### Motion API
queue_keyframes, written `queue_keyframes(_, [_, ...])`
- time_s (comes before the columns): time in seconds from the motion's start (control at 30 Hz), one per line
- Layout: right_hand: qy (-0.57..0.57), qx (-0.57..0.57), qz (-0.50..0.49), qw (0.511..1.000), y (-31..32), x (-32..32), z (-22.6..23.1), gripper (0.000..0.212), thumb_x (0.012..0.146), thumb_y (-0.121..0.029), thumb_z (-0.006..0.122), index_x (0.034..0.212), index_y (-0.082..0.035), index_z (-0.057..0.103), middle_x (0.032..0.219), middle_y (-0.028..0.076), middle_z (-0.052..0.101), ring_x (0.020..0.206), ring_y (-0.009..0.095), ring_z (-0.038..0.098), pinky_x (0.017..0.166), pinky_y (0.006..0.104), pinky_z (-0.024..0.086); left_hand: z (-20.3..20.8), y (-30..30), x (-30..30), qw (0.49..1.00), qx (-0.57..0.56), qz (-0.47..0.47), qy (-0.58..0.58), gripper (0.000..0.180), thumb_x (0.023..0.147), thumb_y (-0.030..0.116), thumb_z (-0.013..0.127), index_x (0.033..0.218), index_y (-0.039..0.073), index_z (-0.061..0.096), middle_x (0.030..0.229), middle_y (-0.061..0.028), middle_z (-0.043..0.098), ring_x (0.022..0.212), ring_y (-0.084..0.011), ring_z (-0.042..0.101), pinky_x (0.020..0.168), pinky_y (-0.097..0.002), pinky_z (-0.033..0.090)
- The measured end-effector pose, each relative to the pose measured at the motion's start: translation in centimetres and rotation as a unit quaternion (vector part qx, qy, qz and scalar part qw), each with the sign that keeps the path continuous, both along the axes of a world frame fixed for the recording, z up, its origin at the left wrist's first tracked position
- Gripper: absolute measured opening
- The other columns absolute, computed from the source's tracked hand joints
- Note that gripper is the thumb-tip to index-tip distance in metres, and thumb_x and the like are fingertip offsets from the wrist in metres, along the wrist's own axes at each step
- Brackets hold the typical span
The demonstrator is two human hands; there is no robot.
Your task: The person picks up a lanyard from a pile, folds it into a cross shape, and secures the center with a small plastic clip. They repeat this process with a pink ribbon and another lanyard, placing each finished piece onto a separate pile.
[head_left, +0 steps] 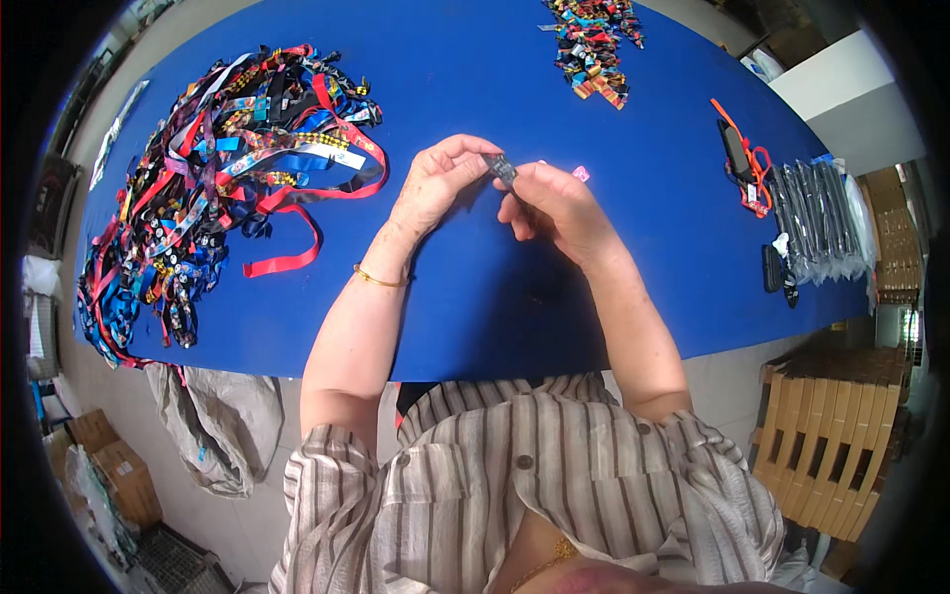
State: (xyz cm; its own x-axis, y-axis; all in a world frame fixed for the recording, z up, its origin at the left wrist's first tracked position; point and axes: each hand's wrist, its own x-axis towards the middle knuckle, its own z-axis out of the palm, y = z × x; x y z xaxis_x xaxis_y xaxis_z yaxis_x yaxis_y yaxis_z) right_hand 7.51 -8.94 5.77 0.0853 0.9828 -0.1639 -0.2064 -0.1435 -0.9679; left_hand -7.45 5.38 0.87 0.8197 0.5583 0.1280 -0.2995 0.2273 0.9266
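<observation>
Over the middle of the blue table, my left hand and my right hand meet at a small dark patterned strip, which looks like a folded piece of ribbon. Each hand pinches one side of it between thumb and fingers. A small pink piece lies just beyond my right hand. Left of my left hand spreads a large tangled heap of printed ribbon straps in red, blue, black and yellow, a red strap looping out toward my left forearm.
A smaller pile of short patterned straps lies at the far side. To the right are an orange strap with a black part and a row of plastic-wrapped dark packs. Stacked cardboard stands beyond the right edge; a whitish sack lies below the left.
</observation>
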Motion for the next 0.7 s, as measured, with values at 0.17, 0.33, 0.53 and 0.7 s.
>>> queue_keyframes(0.17, [0.009,0.021,0.038,0.999,0.0,-0.5,1.1,0.03,0.102,-0.023,0.051,0.118,0.0,0.059,0.085,0.01,0.069,0.065,0.012,0.062,0.061,0.0241,0.048,-0.9,0.6,0.0,0.999,-0.044,-0.007,0.021,0.019,0.094,0.007,0.06,0.112,0.0,0.061,0.097,-0.0085,0.07,0.085,-0.0126,0.064,0.079,-0.0258,0.051])
queue_keyframes(0.33, [-0.032,0.052,-0.003,0.998,1.1,-0.5,1.7,0.041,0.099,-0.014,0.049,0.138,0.0,0.048,0.083,0.008,0.067,0.065,0.011,0.061,0.062,0.0245,0.049,0.2,-0.3,0.2,0.999,-0.049,0.005,0.007,0.01,0.091,0.006,0.065,0.099,0.0,0.062,0.089,-0.0088,0.069,0.08,-0.0135,0.063,0.076,-0.029,0.052])
queue_keyframes(0.53, [-0.08,0.027,0.018,0.996,1.7,-0.1,0.5,0.047,0.097,-0.014,0.052,0.143,-0.006,0.046,0.079,0.005,0.064,0.061,0.01,0.058,0.055,0.0224,0.046,-0.2,0.3,-0.1,0.998,-0.047,-0.034,0.013,0.011,0.091,0.006,0.065,0.099,0.0,0.063,0.085,-0.0067,0.068,0.076,-0.0122,0.063,0.071,-0.027,0.051])
queue_keyframes(0.7, [-0.113,0.037,-0.028,0.992,2.2,0.1,-0.1,0.043,0.098,-0.015,0.052,0.14,-0.004,0.048,0.073,0.003,0.063,0.055,0.008,0.055,0.05,0.0215,0.043,0.3,-0.1,0.0,0.997,-0.055,-0.035,0.048,0.016,0.093,0.006,0.063,0.108,0.001,0.062,0.082,-0.004,0.066,0.071,-0.0091,0.063,0.062,-0.0222,0.05])
